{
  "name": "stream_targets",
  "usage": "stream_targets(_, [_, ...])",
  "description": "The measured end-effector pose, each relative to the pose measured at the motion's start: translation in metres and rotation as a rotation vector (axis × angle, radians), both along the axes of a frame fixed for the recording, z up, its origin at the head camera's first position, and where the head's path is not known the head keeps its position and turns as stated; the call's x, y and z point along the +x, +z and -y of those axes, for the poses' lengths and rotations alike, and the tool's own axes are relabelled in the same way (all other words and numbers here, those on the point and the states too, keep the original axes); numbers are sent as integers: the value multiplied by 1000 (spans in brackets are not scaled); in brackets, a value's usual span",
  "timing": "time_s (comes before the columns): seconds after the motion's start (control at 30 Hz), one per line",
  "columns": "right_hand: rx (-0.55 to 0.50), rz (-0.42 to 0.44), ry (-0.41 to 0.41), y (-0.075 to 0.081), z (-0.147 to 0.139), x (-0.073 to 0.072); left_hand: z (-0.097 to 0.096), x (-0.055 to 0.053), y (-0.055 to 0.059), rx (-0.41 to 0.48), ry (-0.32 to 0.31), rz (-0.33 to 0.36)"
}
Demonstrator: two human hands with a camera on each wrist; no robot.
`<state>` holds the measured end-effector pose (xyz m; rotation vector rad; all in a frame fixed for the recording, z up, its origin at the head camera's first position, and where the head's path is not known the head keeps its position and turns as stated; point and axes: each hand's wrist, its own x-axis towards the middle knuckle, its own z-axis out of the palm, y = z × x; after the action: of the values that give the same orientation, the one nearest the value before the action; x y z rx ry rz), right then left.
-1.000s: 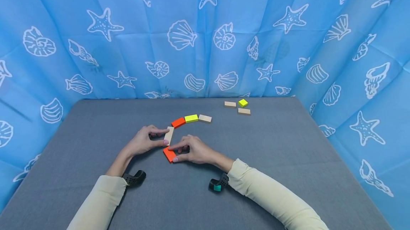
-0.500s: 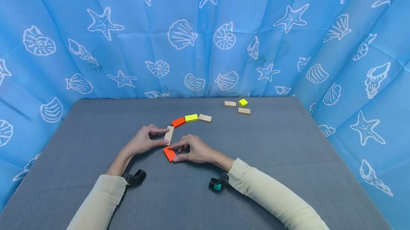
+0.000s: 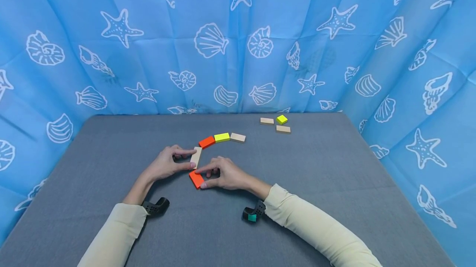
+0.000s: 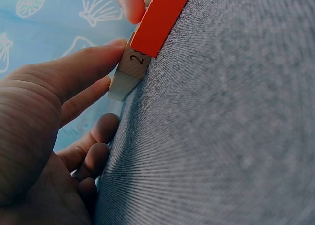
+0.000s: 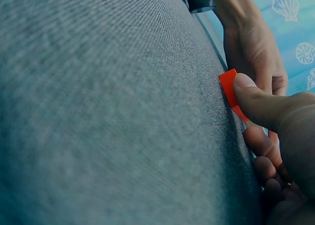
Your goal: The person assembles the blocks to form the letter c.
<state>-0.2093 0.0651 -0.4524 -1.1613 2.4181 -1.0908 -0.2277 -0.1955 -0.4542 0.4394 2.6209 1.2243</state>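
In the head view, my left hand has its thumb and index finger at the two ends of a pale wooden block. My right hand pinches an orange block along its length, just nearer to me. The two blocks meet at a corner. The left wrist view shows dark printed marks on the end of the wooden block, right against the orange block. From the right wrist, my thumb lies on the near end of the orange block, low against the grey cloth.
Beyond the held pair, a curved row continues with an orange block, a yellow block and a wooden block. Farther right at the back lie two wooden blocks and a yellow block. A blue shell-print curtain borders the grey table.
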Motion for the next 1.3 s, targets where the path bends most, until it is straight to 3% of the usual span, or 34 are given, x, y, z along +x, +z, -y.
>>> stream_targets(0.33, [-25, 17, 13, -2, -2, -2, -1, -1, -1, -3, 4, -5])
stream_targets(0.7, [-158, 120, -6, 2, -21, -7, -2, 0, -1, -10, -3, -8])
stream_targets(1.0, [-194, 64, -174, 2, -67, -24, 2, 2, -1, 80, -12, -9])
stream_targets(1.3, [-197, -21, -440, 4, -134, -47, 7, 14, -1, 104, -34, -48])
